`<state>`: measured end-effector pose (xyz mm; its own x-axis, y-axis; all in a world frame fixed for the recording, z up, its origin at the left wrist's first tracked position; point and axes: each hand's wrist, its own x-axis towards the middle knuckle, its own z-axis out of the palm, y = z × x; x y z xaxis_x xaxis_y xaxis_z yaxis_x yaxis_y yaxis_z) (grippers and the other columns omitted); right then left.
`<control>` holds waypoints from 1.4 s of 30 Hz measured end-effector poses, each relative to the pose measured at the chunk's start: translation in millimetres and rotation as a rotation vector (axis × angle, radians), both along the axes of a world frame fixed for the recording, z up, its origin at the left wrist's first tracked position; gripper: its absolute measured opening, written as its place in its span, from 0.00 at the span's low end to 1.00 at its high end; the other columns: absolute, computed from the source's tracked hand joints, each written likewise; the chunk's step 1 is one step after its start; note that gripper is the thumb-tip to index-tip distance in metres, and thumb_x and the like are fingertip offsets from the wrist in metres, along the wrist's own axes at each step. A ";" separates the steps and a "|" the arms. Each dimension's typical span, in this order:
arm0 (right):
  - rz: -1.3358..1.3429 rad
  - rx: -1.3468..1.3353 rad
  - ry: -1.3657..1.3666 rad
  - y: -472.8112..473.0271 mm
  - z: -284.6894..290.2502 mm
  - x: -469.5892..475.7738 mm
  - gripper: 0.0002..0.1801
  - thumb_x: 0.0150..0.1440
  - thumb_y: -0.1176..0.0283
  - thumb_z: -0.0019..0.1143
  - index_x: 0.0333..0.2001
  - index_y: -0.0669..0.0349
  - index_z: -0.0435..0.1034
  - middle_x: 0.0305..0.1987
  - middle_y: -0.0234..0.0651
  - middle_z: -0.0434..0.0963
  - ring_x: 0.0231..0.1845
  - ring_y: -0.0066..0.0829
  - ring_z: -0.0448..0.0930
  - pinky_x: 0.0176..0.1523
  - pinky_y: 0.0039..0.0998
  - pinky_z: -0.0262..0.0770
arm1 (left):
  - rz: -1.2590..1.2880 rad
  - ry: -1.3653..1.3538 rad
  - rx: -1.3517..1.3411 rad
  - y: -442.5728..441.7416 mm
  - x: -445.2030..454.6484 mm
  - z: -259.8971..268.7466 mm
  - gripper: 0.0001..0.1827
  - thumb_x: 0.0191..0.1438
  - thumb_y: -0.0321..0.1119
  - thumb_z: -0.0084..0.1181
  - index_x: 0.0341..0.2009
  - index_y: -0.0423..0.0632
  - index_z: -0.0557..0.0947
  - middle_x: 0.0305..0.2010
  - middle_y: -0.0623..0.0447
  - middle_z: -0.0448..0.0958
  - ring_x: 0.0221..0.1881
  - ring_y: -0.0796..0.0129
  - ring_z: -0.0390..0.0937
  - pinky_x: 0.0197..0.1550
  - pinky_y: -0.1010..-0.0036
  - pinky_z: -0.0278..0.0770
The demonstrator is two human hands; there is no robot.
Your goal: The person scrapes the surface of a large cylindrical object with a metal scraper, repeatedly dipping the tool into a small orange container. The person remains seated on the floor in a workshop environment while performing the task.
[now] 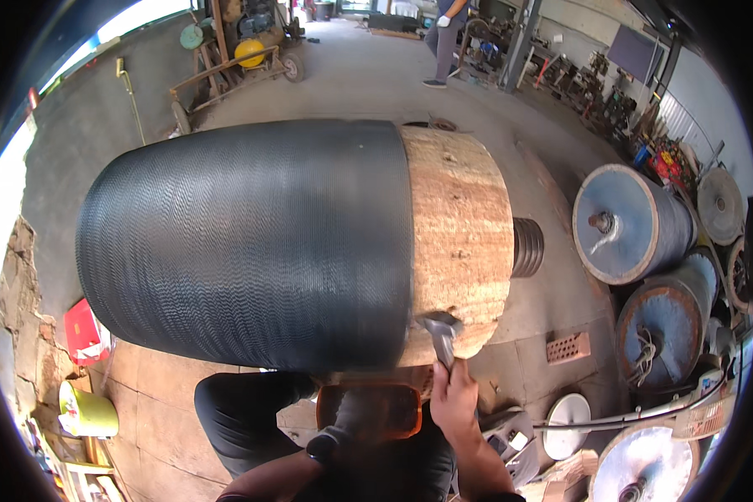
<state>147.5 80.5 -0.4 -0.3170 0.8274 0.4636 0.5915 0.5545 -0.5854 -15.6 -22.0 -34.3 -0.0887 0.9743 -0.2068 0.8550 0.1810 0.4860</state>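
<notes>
A large drum [245,245] lies crosswise before me, covered with a finely ridged black layer. Its right end is a bare, wood-coloured band [458,232] with dark spots. My right hand [455,392] grips a hammer [444,336] by the handle, its head against or just over the lower part of this band. Below the drum, between my knees, is an orange-rimmed tray [419,411]. My left hand [357,408] is over or inside it, dark and blurred; its fingers cannot be made out, nor whether it holds anything. A dark watch [322,447] is on that wrist.
A grooved pulley [528,248] juts from the drum's right end. Several other drums [615,223] stand at right, near a perforated brick [568,348]. A yellow bucket [88,409] and a red container [86,332] are at left. Farther off, a person [447,37] stands near machinery.
</notes>
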 end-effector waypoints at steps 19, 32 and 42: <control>-0.101 -0.205 -0.210 5.0 -10.7 -5.9 0.09 0.69 0.69 0.53 0.46 0.65 0.69 0.24 0.53 0.77 0.25 0.60 0.79 0.27 0.51 0.72 | 0.317 0.682 0.503 10.3 16.6 1.5 0.27 0.58 0.43 0.62 0.56 0.37 0.79 0.49 0.37 0.79 0.49 0.45 0.79 0.52 0.56 0.77; -0.039 -0.027 0.089 -26.0 16.0 7.7 0.10 0.66 0.71 0.55 0.40 0.70 0.69 0.25 0.53 0.77 0.22 0.56 0.79 0.26 0.48 0.74 | -0.034 0.547 1.305 126.8 -126.9 83.7 0.26 0.44 0.27 0.61 0.52 0.44 0.83 0.50 0.44 0.75 0.49 0.47 0.77 0.55 0.46 0.75; -0.060 -0.113 0.234 -26.6 4.7 4.6 0.14 0.67 0.68 0.56 0.47 0.69 0.72 0.20 0.45 0.77 0.20 0.54 0.80 0.26 0.47 0.77 | 0.062 0.523 1.351 133.8 -126.7 86.5 0.25 0.42 0.27 0.63 0.50 0.43 0.82 0.49 0.44 0.73 0.49 0.46 0.76 0.54 0.47 0.76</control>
